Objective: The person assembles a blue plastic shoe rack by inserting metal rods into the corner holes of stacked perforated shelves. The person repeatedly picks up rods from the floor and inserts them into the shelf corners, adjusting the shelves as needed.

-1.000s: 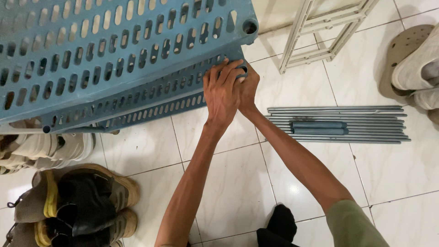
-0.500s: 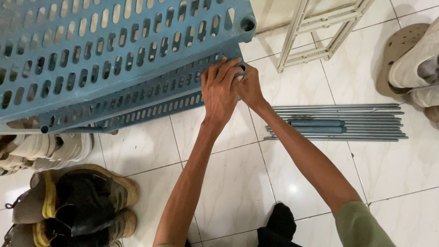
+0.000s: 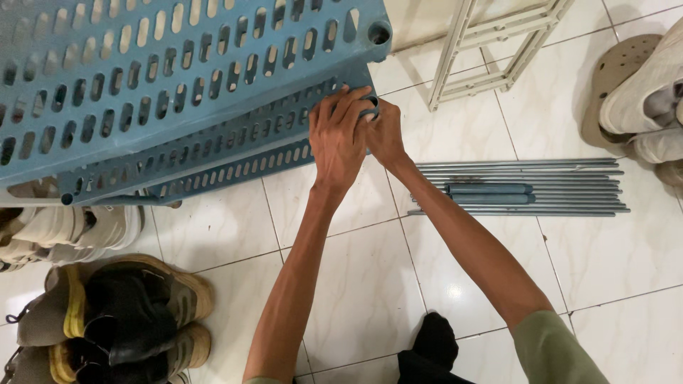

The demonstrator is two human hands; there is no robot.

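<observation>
The blue slotted shelf panels (image 3: pixel 178 85) fill the upper left of the view, stacked at a tilt; their long axis runs from lower left up to the right, ending at a corner with a round socket hole (image 3: pixel 379 32); the lower panels' right corner sits where both hands meet. The left hand (image 3: pixel 340 135) lies over that corner, fingers (image 3: pixel 348 107) pressed together and curled down on the panel edge; the right hand (image 3: pixel 384 131) is tucked just beside and partly behind it, its fingers closed on a small grey-blue round piece at the corner, mostly hidden, so the exact grip cannot be told.

The panels are matte blue plastic, pierced by rows of oval slots, with perforated side rims; the white tiled floor (image 3: pixel 356 284) shows through the slots.

Open room lies below and right of the hands: bare tile between the forearms and out to the bundle of grey metal rods (image 3: pixel 519 188); the rods lie flat, long axis left to right, with two short blue tubes among them, near the right forearm but apart from it. A white frame (image 3: pixel 491 50) stands at top, just right of the panel corner; pale shoes (image 3: pixel 640 92) crowd the right edge; dark and yellow shoes (image 3: pixel 107 313) crowd the lower left.
</observation>
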